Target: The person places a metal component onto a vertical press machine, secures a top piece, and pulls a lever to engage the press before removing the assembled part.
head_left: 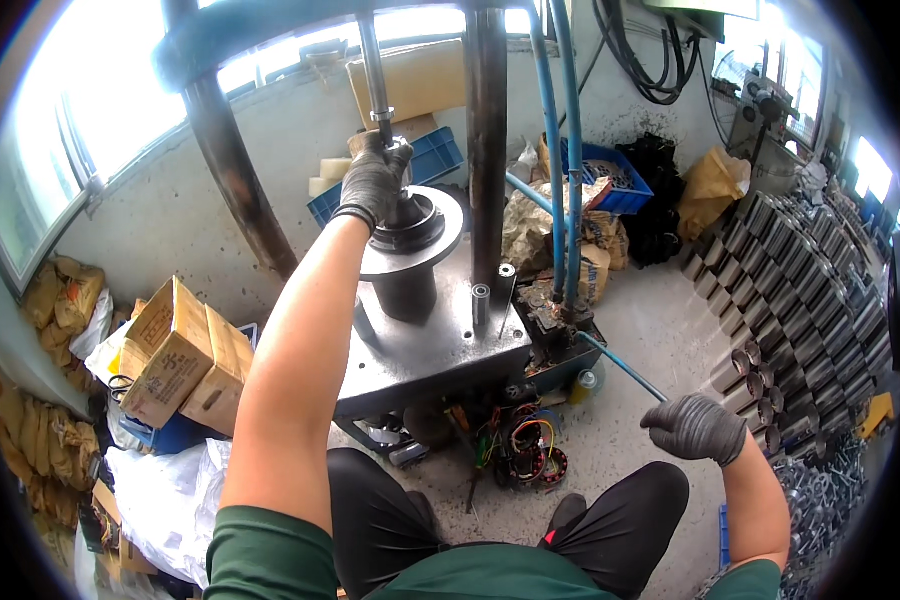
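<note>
My left hand, in a dark grey glove, reaches up to the press. Its fingers are closed round a shiny metal part just under the tip of the press ram; the glove hides much of this part. Below it a dark ring-shaped piece sits on a round flanged plate, raised on a dark cylinder over the steel press table. Low on the right, my right hand, gloved alike, is wrapped round the end of a blue lever.
Two small metal cylinders stand on the table by a thick press column. Blue pipes rise behind the lever. Stacked metal tubes fill the right side. Cardboard boxes stand left; wire-wound rings lie under the table.
</note>
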